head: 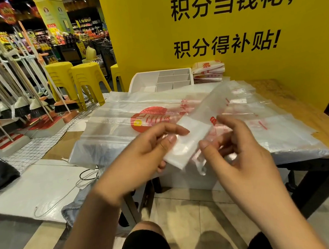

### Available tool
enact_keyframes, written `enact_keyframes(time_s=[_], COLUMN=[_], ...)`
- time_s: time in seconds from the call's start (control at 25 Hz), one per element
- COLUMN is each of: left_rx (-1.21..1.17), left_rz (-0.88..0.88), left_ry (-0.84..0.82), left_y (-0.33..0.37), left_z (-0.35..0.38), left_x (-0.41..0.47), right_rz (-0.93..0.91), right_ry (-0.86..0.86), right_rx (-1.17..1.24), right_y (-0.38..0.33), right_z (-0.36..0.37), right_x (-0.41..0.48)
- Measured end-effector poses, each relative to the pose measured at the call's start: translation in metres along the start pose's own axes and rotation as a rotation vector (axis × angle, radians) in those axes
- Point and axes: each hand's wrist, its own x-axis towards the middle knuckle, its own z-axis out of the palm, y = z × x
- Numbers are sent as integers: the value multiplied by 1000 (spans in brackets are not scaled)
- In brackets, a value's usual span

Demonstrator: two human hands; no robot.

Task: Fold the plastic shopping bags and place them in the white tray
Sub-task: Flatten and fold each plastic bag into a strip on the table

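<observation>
Both my hands hold one clear plastic shopping bag (191, 136) with red print, folded into a long narrow strip, above the table's near edge. My left hand (151, 150) pinches the folded lower end between thumb and fingers. My right hand (236, 145) grips the strip's right side, its fingers curled round the plastic. The strip's far end rises up and to the right. Flat unfolded bags (121, 119) with a red round logo cover the table. The white tray (143, 77), with dividers, stands at the table's back.
A stack of folded bags (207, 71) lies right of the tray, against the yellow wall. The wooden table (285, 97) shows bare at the right. Yellow stools (76, 76) and a rack of brooms (23, 94) stand to the left. My knees are below.
</observation>
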Motion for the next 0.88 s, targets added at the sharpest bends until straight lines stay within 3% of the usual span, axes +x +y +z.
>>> enact_keyframes(time_s=[0.12, 0.24, 0.32, 0.48, 0.56, 0.64, 0.8, 0.88], left_rx=[189, 457, 663, 928, 1068, 1085, 1101, 1124], left_rz=[-26, -82, -61, -4, 62, 101, -14, -22], left_ry=[-216, -312, -206, 262, 373, 296, -69, -105], left_y=[4, 5, 0, -22, -29, -30, -31, -30], left_z=[-29, -41, -44, -24, -10, 2, 14, 12], left_x=[35, 64, 77, 74, 67, 59, 48, 48], right_rz=[-329, -499, -469, -463, -471, -445, -359, -283], right_ry=[23, -354, -480, -431, -435, -453, -516, -616], right_rx=[-497, -672, -678, -732, -755, -736, -703, -654], right_y=[2, 17, 27, 33, 34, 34, 32, 31], right_z=[-7, 4, 10, 18, 21, 22, 24, 22], right_x=[28, 61, 75, 82, 82, 85, 89, 89])
